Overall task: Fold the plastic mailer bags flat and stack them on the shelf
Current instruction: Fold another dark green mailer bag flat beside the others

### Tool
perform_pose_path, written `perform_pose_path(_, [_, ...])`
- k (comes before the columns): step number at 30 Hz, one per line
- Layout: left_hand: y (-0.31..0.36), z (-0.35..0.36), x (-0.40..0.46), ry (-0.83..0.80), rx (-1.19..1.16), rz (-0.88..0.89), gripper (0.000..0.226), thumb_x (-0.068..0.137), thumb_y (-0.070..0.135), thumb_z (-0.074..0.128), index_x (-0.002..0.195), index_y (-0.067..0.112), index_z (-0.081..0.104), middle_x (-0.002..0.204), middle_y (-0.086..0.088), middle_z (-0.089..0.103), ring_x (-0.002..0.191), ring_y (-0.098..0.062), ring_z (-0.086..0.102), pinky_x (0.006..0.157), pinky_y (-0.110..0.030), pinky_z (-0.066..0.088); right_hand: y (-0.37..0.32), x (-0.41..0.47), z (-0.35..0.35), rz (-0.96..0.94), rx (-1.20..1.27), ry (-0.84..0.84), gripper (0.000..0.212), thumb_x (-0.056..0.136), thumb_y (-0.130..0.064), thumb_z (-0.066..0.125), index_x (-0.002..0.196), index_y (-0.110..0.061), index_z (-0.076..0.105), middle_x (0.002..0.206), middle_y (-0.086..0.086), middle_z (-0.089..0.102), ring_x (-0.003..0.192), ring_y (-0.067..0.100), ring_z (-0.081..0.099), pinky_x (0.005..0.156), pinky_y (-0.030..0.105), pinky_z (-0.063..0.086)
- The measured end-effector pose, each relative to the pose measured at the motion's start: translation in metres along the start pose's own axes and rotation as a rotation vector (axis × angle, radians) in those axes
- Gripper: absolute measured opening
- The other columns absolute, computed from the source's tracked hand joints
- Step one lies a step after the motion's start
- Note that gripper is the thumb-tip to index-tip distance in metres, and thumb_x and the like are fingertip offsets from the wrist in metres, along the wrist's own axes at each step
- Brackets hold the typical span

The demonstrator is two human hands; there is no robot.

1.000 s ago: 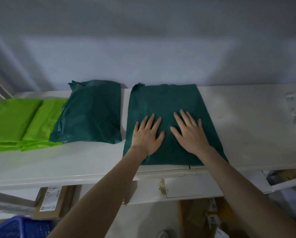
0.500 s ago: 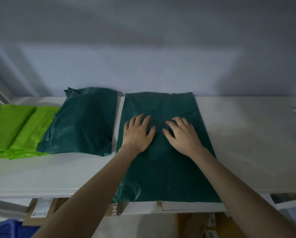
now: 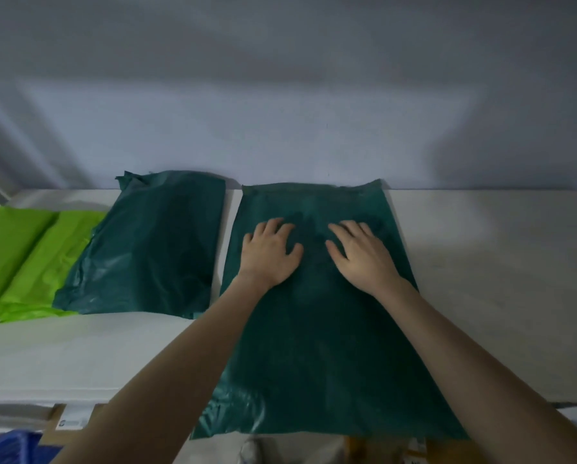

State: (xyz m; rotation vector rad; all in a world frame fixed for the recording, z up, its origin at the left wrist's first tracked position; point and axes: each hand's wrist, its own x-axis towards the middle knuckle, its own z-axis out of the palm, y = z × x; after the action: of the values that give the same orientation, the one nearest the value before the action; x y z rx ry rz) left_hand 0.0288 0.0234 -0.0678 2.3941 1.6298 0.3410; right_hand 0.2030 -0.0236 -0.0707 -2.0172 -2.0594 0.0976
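Observation:
A dark green mailer bag (image 3: 317, 346) lies flat and lengthwise on the white shelf (image 3: 498, 279), its near end hanging over the front edge. My left hand (image 3: 268, 254) and my right hand (image 3: 359, 252) press palm-down on its far half, fingers spread, side by side. A stack of folded dark green mailer bags (image 3: 146, 249) lies to the left, apart from the flat bag. Folded bright green mailer bags (image 3: 23, 259) sit further left, partly under that stack.
A grey wall stands right behind the shelf. Below the shelf's front edge I see a cardboard box with a label (image 3: 69, 421) and a blue crate (image 3: 9, 448) at the lower left.
Both hands have slid along the bag toward the wall. More of the bag's near end now hangs over the front edge as my view moved closer.

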Motion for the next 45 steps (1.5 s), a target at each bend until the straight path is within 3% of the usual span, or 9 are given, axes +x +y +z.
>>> perform_pose_path(5, [-0.001,0.017,0.039,-0.065,0.089,0.141,0.052,0.101,0.036,0.024,0.150,0.022,0.015,0.159,0.002,0.005,0.146,-0.018,-0.001,0.117,-0.043,0.001,0.006,0.035,0.011,-0.043,-0.017,-0.079,0.053,0.100,-0.038,0.029,0.149,-0.018,0.021,0.157,0.002,0.015,0.144,0.019,0.013,0.117,0.044,0.017])
perform_pose_path(11, [-0.014,0.042,0.052,-0.188,0.070,0.112,0.050,0.101,0.041,0.021,0.149,0.032,0.014,0.159,0.009,0.004,0.146,-0.014,-0.001,0.117,-0.049,-0.002,0.024,0.049,0.038,-0.042,-0.004,-0.199,0.052,0.101,-0.044,0.023,0.149,-0.025,0.020,0.158,-0.005,0.009,0.145,0.014,0.006,0.117,0.044,0.007])
perform_pose_path(16, [-0.018,0.049,0.051,-0.109,-0.012,0.091,0.051,0.098,0.046,0.028,0.148,0.036,0.020,0.158,0.010,0.008,0.146,-0.013,0.001,0.117,-0.048,-0.002,0.032,0.047,0.047,-0.045,-0.036,-0.144,0.051,0.100,-0.046,0.021,0.149,-0.032,0.017,0.158,-0.009,0.009,0.145,0.010,0.005,0.116,0.040,0.004])
perform_pose_path(21, [-0.037,0.041,0.050,0.000,-0.066,-0.164,0.075,0.085,0.066,0.041,0.148,0.031,0.020,0.158,-0.002,0.010,0.146,-0.021,0.003,0.118,-0.040,0.003,0.052,0.050,0.040,0.152,0.030,-0.136,0.058,0.097,-0.053,0.017,0.150,-0.029,0.012,0.159,-0.001,0.005,0.146,0.021,0.002,0.116,0.047,-0.001])
perform_pose_path(28, [-0.051,0.037,0.050,-0.070,0.014,-0.295,0.074,0.091,0.064,0.024,0.151,0.023,0.011,0.159,-0.006,-0.006,0.146,-0.019,-0.009,0.118,-0.042,-0.002,0.095,0.030,0.019,0.295,-0.124,-0.244,0.050,0.100,-0.045,0.010,0.149,-0.037,0.002,0.158,-0.010,-0.007,0.145,0.011,-0.008,0.114,0.054,-0.006])
perform_pose_path(32, [-0.052,0.033,0.052,-0.092,-0.020,-0.310,0.075,0.092,0.063,0.025,0.151,0.020,0.009,0.158,-0.009,-0.008,0.146,-0.020,-0.009,0.118,-0.041,-0.003,0.093,0.032,0.018,0.298,-0.122,-0.229,0.051,0.100,-0.045,0.013,0.149,-0.035,0.006,0.159,-0.009,-0.003,0.146,0.014,-0.006,0.115,0.054,-0.003])
perform_pose_path(36, [-0.047,0.019,0.056,0.080,-0.322,-0.350,0.063,0.093,0.042,0.045,0.145,0.012,0.025,0.154,-0.011,0.015,0.140,-0.029,0.020,0.114,-0.041,0.017,0.090,0.041,0.011,0.321,0.041,-0.148,0.053,0.097,-0.036,0.037,0.147,-0.027,0.022,0.157,-0.001,0.014,0.144,0.023,0.009,0.114,0.052,0.013])
perform_pose_path(40, [-0.051,0.003,0.063,0.158,-0.226,-0.371,0.050,0.089,0.012,0.047,0.136,0.003,0.031,0.135,-0.021,0.033,0.121,-0.036,0.035,0.097,-0.041,0.035,0.084,0.051,0.000,0.471,0.162,0.052,0.055,0.086,-0.016,0.054,0.138,-0.011,0.035,0.137,0.018,0.040,0.124,0.036,0.037,0.098,0.041,0.035])
perform_pose_path(45, [-0.058,-0.001,0.063,0.063,-0.206,-0.531,0.034,0.091,0.010,0.047,0.121,-0.005,0.044,0.125,-0.023,0.042,0.106,-0.041,0.052,0.077,-0.037,0.041,0.085,0.057,0.002,0.701,0.377,0.016,0.043,0.083,-0.007,0.056,0.124,0.002,0.046,0.121,0.021,0.054,0.099,0.034,0.056,0.078,0.031,0.043])
